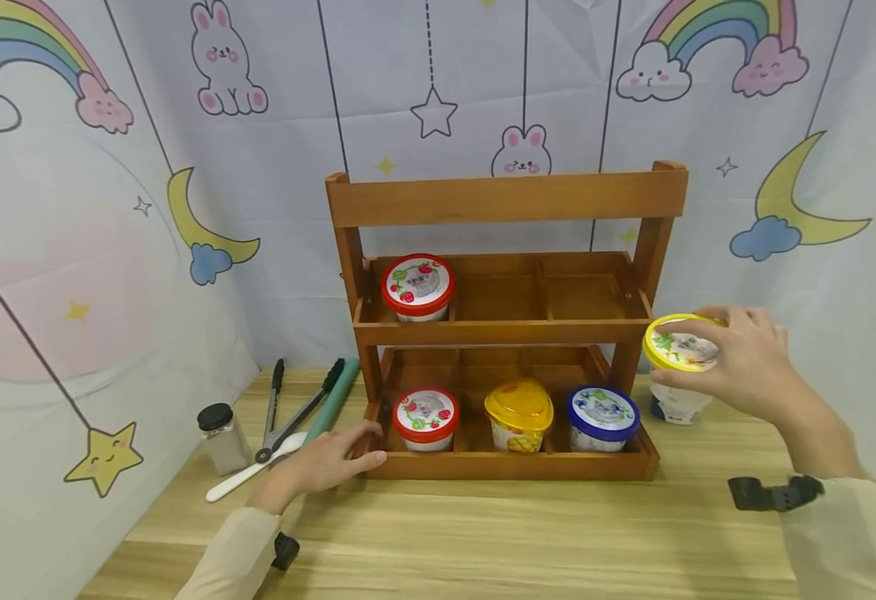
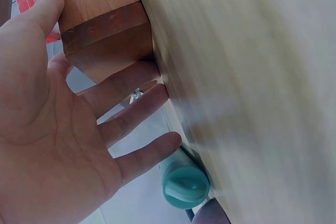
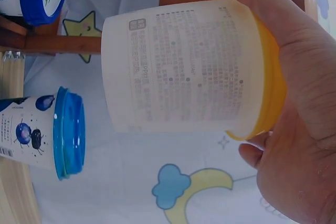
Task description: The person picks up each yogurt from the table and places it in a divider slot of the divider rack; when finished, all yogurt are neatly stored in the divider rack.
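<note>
Wood meets your spread left hand (image 1: pixel 325 458) at the eight o'clock corner of the brown two-tier rack (image 1: pixel 503 333); brace lightly. At three o'clock, your right hand (image 1: pixel 753 362) grips a round white yellow-lidded tub (image 3: pixel 178 72); keep it level, clear of the white, blue-lidded tub (image 3: pixel 31 132) below.

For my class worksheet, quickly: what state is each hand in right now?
Left hand: open, touching the wooden rack.
Right hand: closed, holding a yellow-lidded tub.
</note>
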Action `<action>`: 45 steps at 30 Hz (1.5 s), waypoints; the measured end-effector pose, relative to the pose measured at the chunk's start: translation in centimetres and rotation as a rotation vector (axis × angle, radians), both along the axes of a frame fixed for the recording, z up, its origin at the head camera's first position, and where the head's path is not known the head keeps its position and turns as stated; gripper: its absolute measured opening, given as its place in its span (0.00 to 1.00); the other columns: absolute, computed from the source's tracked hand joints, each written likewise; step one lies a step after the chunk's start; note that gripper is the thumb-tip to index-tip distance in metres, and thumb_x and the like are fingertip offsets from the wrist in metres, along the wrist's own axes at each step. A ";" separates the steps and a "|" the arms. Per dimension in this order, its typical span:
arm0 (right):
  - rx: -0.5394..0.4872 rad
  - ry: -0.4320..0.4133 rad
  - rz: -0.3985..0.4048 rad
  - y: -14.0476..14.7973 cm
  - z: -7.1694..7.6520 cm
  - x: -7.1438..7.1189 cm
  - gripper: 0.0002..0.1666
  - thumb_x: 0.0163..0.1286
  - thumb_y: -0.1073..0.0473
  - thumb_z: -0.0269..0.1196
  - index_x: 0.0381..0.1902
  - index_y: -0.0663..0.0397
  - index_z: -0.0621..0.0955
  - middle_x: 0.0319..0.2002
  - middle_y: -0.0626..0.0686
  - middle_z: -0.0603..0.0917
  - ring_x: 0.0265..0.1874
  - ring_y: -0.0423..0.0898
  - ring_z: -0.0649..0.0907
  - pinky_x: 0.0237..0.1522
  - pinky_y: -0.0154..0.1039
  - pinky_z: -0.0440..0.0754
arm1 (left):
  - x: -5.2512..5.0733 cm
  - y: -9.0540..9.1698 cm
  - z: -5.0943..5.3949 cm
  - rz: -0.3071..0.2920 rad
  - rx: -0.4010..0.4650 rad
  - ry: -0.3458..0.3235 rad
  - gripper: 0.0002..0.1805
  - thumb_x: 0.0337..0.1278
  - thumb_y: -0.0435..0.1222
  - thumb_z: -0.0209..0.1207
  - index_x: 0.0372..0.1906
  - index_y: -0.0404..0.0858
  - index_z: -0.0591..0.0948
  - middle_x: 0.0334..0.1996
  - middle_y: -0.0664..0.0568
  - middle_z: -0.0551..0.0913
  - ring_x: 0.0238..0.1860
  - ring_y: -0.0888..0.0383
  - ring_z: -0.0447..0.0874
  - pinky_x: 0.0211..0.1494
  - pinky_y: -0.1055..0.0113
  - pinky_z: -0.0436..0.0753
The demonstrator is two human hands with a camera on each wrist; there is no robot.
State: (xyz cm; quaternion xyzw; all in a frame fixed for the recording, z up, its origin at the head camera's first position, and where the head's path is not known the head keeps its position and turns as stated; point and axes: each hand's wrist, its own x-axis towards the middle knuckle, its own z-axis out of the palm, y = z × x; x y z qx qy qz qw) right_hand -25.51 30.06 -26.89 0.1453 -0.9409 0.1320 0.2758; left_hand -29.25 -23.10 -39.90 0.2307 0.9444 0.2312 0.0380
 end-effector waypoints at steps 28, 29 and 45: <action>0.003 0.060 0.117 -5.1 5.6 -0.1 0.39 0.46 0.42 0.80 0.57 0.46 0.83 0.59 0.67 0.72 0.59 0.69 0.63 0.54 0.70 0.56 | 0.1 0.1 0.2 -0.006 -0.001 0.007 0.30 0.69 0.60 0.54 0.65 0.46 0.73 0.58 0.45 0.80 0.52 0.43 0.82 0.56 0.42 0.77; 0.001 0.062 0.124 -5.3 5.8 -0.1 0.38 0.46 0.42 0.80 0.56 0.46 0.83 0.59 0.67 0.71 0.59 0.69 0.63 0.55 0.71 0.56 | 0.1 0.0 0.2 -0.005 -0.001 0.008 0.30 0.68 0.60 0.54 0.65 0.46 0.73 0.58 0.45 0.81 0.52 0.44 0.82 0.55 0.43 0.77; 0.013 0.074 0.155 -8.9 8.1 -0.4 0.40 0.49 0.40 0.79 0.60 0.38 0.82 0.66 0.64 0.69 0.64 0.66 0.61 0.53 0.72 0.65 | 0.1 -0.1 0.3 -0.011 -0.001 0.000 0.30 0.69 0.60 0.53 0.66 0.46 0.72 0.57 0.43 0.81 0.47 0.47 0.83 0.53 0.43 0.78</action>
